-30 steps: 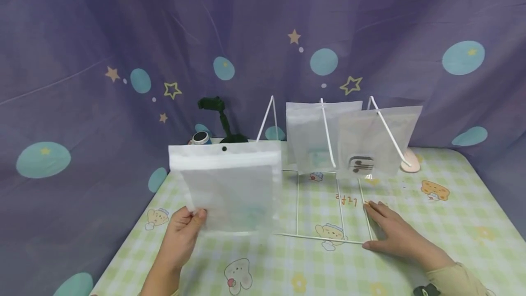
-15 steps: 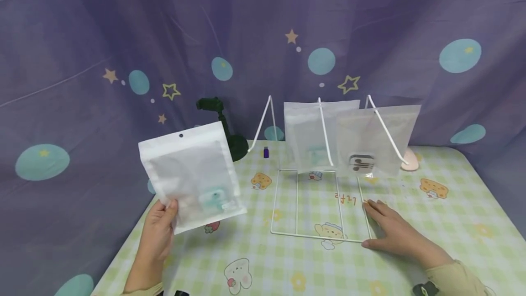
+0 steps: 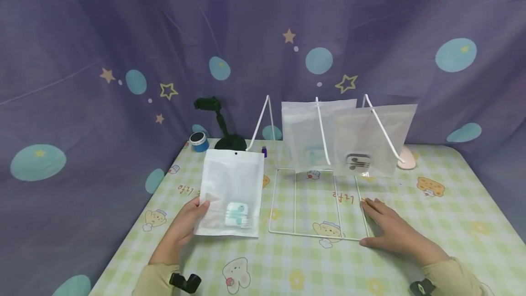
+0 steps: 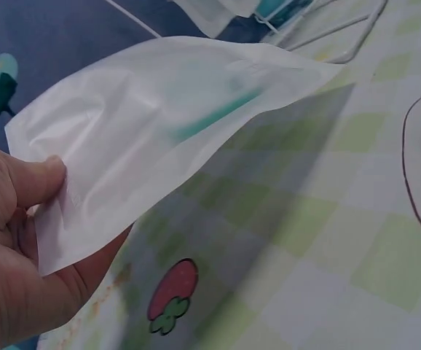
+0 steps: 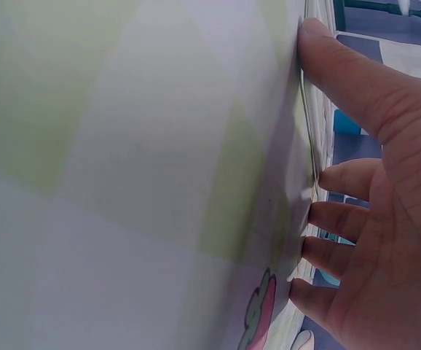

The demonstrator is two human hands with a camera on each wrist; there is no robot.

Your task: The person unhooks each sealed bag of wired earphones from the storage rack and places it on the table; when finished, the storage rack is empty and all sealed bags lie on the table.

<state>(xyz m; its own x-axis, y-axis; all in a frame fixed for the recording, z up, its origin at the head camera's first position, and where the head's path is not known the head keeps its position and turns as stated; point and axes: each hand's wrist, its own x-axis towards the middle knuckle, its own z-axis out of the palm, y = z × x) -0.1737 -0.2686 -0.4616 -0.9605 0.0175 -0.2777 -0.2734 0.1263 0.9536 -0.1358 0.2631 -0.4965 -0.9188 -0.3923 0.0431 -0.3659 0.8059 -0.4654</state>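
My left hand (image 3: 186, 220) pinches the left edge of a white zip pouch (image 3: 232, 177) between thumb and fingers, held above the table. The pouch has a small hang hole at the top and teal items showing through its lower part. To its right stands a white wire display rack (image 3: 304, 235) with upright hooks. Two similar pouches hang there: one with teal contents (image 3: 302, 136), and one in front with dark contents (image 3: 374, 138). My right hand (image 3: 394, 229) rests at the rack base's right front corner, fingers spread and touching the wire and cloth.
A dark green stand (image 3: 222, 124) and a blue jar with a dark lid (image 3: 199, 141) are at the back left. Near the rack's left hook lies a small purple item (image 3: 264, 151). A pale pink rounded object (image 3: 407, 158) sits behind the rack's right side.
My left hand first swung the pouch left and tilted it, then brought it back right and lower, now upright with its teal contents facing me. The right hand stays at the rack's corner.
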